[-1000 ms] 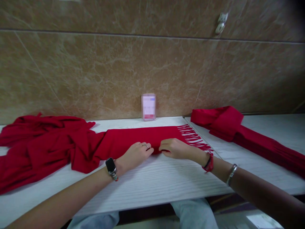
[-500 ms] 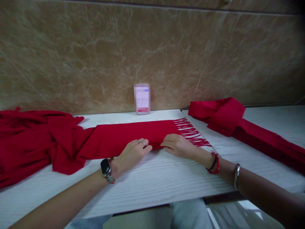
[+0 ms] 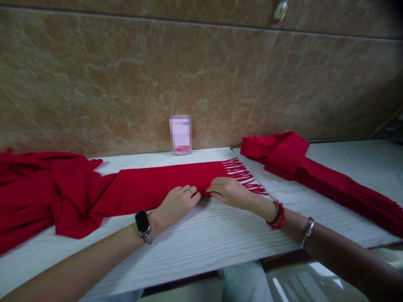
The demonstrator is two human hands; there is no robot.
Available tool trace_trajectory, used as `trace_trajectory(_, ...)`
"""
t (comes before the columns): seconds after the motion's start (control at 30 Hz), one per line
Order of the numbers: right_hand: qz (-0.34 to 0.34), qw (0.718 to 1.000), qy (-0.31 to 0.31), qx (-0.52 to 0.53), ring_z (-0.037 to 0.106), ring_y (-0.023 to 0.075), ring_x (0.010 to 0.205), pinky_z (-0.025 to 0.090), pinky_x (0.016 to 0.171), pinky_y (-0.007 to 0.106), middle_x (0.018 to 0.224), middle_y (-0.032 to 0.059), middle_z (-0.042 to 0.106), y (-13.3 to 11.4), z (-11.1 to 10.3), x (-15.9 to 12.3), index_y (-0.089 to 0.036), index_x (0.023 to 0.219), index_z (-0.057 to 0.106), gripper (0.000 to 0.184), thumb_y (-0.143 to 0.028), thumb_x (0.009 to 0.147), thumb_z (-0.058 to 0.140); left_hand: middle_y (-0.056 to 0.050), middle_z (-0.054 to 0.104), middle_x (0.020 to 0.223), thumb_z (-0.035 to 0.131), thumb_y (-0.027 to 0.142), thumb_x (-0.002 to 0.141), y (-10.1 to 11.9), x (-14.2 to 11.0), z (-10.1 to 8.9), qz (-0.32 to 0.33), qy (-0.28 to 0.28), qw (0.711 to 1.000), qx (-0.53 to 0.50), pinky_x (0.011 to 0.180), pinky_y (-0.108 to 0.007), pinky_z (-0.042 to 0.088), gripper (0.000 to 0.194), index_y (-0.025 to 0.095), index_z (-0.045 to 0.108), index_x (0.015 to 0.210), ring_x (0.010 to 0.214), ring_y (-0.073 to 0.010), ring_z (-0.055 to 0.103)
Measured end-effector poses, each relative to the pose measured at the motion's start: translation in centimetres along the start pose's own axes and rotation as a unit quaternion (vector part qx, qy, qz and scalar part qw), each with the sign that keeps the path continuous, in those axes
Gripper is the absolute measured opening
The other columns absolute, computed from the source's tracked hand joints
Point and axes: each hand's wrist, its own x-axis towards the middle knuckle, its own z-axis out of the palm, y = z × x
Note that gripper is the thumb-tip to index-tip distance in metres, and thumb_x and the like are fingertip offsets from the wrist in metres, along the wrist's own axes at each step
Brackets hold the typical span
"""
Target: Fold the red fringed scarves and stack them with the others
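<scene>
A red fringed scarf (image 3: 151, 182) lies lengthwise across the white table, smooth in the middle and bunched in loose folds at the left. Its tassels (image 3: 244, 178) spread out at the right end. On the scarf's near edge, my left hand (image 3: 181, 203) has its fingers curled and pressed onto the cloth; a ring and a watch are on it. Just to its right, my right hand (image 3: 228, 192) pinches the same edge, with thumb and fingertips together. A short stretch of edge shows between the hands. The fingertips are partly hidden.
Another red scarf (image 3: 283, 155), folded over itself, lies at the right. A phone-like device (image 3: 181, 135) with a blurred screen leans on the brown marbled wall (image 3: 132, 79). The white table (image 3: 176, 251) has a seam near the tassels and a near edge above my legs.
The scarf has shifted left in view along with the phone, partly as the camera turned. My right hand has come slightly closer to my left; both keep to the near edge.
</scene>
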Motion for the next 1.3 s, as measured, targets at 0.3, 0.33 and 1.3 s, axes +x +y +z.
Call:
trace_trajectory(0.3,-0.076,0.992,-0.039,-0.094,0.057,0.0161,0.069,0.043,0.062,0.027,0.074,0.0065,0.064,2.2,-1.3,-3.2,-0.014,0.085,0.066,0.019,-0.013,0.085,0.047,-0.006,0.059,0.092,0.049,0.007,0.084,0.6,0.5,0.2,-0.049,-0.006,0.998,-0.024,0.073,-0.031,0.046,0.014,0.016,0.057,0.091,0.087,-0.0190,0.056)
trace_trajectory(0.33,-0.080,0.991,-0.022,-0.106,0.056,0.0160,0.067,0.042,0.060,0.027,0.072,0.0065,0.064,2.3,-1.1,-3.6,-0.013,0.085,0.066,0.020,-0.013,0.086,0.045,-0.006,0.058,0.090,0.048,0.007,0.084,0.6,0.5,0.2,-0.049,-0.008,0.999,-0.022,0.073,-0.030,0.046,0.014,0.016,0.056,0.090,0.086,-0.0186,0.056)
trace_trajectory(1.3,0.010,0.998,-0.054,0.015,0.056,0.0134,0.065,0.042,0.061,0.024,0.071,0.0042,0.064,5.6,-3.0,-5.5,-0.016,0.074,0.064,0.012,-0.017,0.080,0.054,-0.005,0.055,0.097,0.045,0.008,0.086,0.2,0.4,-0.9,-0.043,-0.023,0.997,-0.063,0.076,-0.028,0.046,0.020,0.017,0.058,0.098,0.085,-0.0153,0.053)
